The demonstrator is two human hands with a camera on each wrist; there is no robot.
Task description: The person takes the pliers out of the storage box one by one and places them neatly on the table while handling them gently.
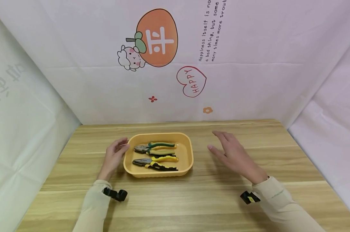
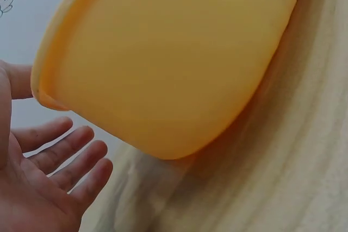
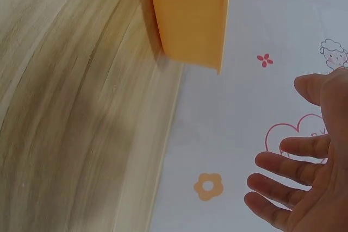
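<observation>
A yellow plastic tray (image 1: 157,174) stands on the table, holding two pairs of pliers with their metal heads toward the left. The farther pliers (image 1: 160,152) have green and tan handles; the nearer pliers (image 1: 163,159) have yellow and black ones. My left hand (image 1: 113,158) is at the tray's left end, thumb close against the rim and the other fingers loosely extended below it, as the left wrist view shows. To the right of the tray and apart from it, my right hand (image 1: 236,156) is held with fingers extended and thumb spread, holding nothing.
The wood-grain table (image 1: 169,206) runs back to a white printed cloth (image 1: 250,90) hanging behind it. More white cloth hangs at the left and right sides. A small black camera is strapped at each wrist, over light sleeves.
</observation>
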